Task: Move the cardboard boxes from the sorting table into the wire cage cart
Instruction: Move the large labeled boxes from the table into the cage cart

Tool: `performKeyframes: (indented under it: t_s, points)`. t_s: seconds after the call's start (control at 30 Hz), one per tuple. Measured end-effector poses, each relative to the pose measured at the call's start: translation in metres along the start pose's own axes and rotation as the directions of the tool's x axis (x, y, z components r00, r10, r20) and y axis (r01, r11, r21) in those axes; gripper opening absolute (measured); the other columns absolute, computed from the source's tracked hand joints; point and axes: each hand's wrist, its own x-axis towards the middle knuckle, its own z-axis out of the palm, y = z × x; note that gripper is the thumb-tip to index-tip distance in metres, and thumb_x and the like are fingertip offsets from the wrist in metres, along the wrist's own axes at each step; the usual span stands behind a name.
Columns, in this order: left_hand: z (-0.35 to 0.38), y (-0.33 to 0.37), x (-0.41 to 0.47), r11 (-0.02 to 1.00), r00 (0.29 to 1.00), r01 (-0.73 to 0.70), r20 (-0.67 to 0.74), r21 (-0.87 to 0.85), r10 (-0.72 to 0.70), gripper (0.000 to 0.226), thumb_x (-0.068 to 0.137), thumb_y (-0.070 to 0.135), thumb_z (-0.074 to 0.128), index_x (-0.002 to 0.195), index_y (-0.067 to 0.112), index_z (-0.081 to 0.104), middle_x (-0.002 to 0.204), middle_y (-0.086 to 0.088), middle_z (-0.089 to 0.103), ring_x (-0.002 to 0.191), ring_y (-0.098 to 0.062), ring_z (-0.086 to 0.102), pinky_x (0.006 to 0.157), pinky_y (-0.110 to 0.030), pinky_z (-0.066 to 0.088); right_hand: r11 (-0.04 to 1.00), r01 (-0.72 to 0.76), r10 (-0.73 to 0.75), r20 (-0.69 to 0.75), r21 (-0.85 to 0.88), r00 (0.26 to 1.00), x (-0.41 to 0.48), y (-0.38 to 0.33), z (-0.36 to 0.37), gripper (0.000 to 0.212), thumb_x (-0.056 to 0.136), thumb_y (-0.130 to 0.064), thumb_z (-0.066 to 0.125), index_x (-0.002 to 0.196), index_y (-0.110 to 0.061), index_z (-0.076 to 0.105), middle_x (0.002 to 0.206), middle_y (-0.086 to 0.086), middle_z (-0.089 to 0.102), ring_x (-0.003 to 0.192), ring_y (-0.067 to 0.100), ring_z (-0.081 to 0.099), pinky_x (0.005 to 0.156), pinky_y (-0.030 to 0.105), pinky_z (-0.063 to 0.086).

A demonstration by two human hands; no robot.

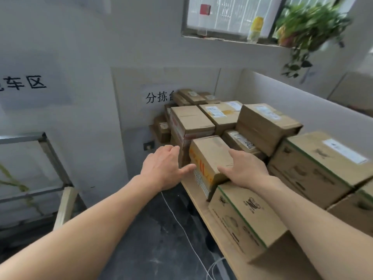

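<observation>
Now the person is reaching for a small cardboard box with orange print (210, 156), which is sitting at the front left edge of the sorting table (232, 259), wedged between a taller stack (191, 120) behind it and a green-striped carton (246, 215) touching its near end. The right hand (246, 168) is lying flat on the box's top, fingers spread and thumb stretched along the near edge, pressing rather than gripping. The left hand (161, 168) is hovering released just beside the box's left face, thumb nearly touching it, holding nothing.

To do this lift well, I judge the left palm should be closing flat against the printed side while the right is sliding to the opposite side, so the box is being squeezed between both palms. It should then come up and out toward the open floor side, not dragging the neighbouring cartons.

More sealed cartons are crowding the table to the right, among them a large green-striped one (323, 164); what they are holding is hidden. The wire cage cart (48, 150) is standing well apart to the left. Only a corner of its frame is showing, with a green strap (12, 182) across it, and I cannot tell whether any boxes are lying inside.
</observation>
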Motion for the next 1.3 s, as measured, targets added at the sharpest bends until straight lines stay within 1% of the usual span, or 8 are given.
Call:
performKeyframes:
  t_s: [0.1,0.27,0.43,0.53,0.8,1.07,1.17,1.3]
  points:
    - [0.018,0.033,0.003,0.998,0.998,-0.043,0.033,-0.034,0.044,0.084,0.085,0.08,0.043,0.145,0.021,0.042,0.143,0.0,0.053,0.127,-0.02,0.052,0.095,-0.042,0.05,0.997,-0.08,0.081,0.012,-0.021,0.997,-0.014,0.039,0.002,0.054,0.085,-0.068,0.053,0.122,-0.029,0.055,0.119,-0.005,0.065,0.104,0.021,0.061,0.069,0.036,0.046]
    - [0.052,0.082,0.007,0.998,0.993,-0.056,0.102,-0.042,0.06,0.084,0.084,0.081,0.04,0.144,0.021,0.043,0.139,0.001,0.055,0.122,-0.02,0.055,0.09,-0.04,0.05,0.984,-0.174,0.175,0.042,-0.022,0.984,-0.032,0.1,0.015,0.074,0.088,-0.067,0.054,0.146,-0.023,0.046,0.138,-0.001,0.059,0.125,0.022,0.056,0.082,0.037,0.047]
    - [0.096,0.128,0.006,0.999,0.984,-0.027,0.176,-0.034,0.033,0.081,0.083,0.081,0.042,0.14,0.025,0.045,0.135,0.002,0.057,0.112,-0.018,0.059,0.07,-0.031,0.044,0.971,-0.228,0.235,0.137,-0.07,0.962,-0.044,0.161,0.037,0.061,0.087,-0.064,0.051,0.133,-0.024,0.052,0.123,-0.002,0.062,0.107,0.022,0.057,0.07,0.034,0.045]
    - [0.12,0.151,0.005,1.0,0.974,-0.002,0.228,-0.011,0.004,0.081,0.083,0.082,0.042,0.139,0.023,0.046,0.136,0.001,0.056,0.115,-0.02,0.058,0.078,-0.036,0.048,0.963,-0.26,0.269,0.207,-0.073,0.941,-0.044,0.193,0.051,0.044,0.084,-0.062,0.052,0.112,-0.028,0.055,0.107,-0.005,0.063,0.093,0.019,0.055,0.063,0.034,0.042]
    - [0.168,0.183,0.001,0.994,0.949,0.105,0.294,0.041,-0.113,0.083,0.082,0.081,0.042,0.14,0.022,0.045,0.138,-0.001,0.054,0.119,-0.023,0.056,0.086,-0.041,0.051,0.959,-0.282,0.276,0.318,-0.028,0.907,-0.032,0.248,0.082,0.035,0.081,-0.053,0.053,0.106,-0.029,0.059,0.101,-0.004,0.065,0.093,0.023,0.059,0.071,0.034,0.047]
    - [0.185,0.185,-0.013,0.979,0.932,0.203,0.301,0.033,-0.204,0.066,0.085,0.074,0.05,0.128,0.023,0.047,0.125,0.0,0.052,0.105,-0.022,0.056,0.073,-0.036,0.049,0.969,-0.245,0.244,0.271,-0.032,0.931,-0.024,0.254,0.096,0.043,0.08,-0.055,0.057,0.11,-0.025,0.057,0.103,0.004,0.056,0.099,0.03,0.056,0.075,0.035,0.043]
    - [0.187,0.178,-0.022,0.969,0.93,0.245,0.288,-0.025,-0.228,0.061,0.084,0.066,0.058,0.125,0.022,0.046,0.13,0.0,0.046,0.104,-0.021,0.056,0.073,-0.034,0.049,0.968,-0.249,0.25,0.273,-0.037,0.929,-0.03,0.253,0.104,0.046,0.08,-0.062,0.058,0.103,-0.023,0.054,0.1,0.0,0.054,0.092,0.024,0.056,0.067,0.035,0.041]
    - [0.189,0.168,-0.038,0.94,0.93,0.302,0.266,-0.158,-0.254,0.059,0.078,0.053,0.072,0.118,0.02,0.044,0.136,0.002,0.036,0.101,-0.021,0.057,0.083,-0.038,0.054,0.915,-0.369,0.281,0.404,0.161,0.871,-0.037,0.245,0.114,0.042,0.076,-0.065,0.069,0.086,-0.026,0.059,0.084,-0.01,0.065,0.075,0.012,0.061,0.056,0.031,0.04]
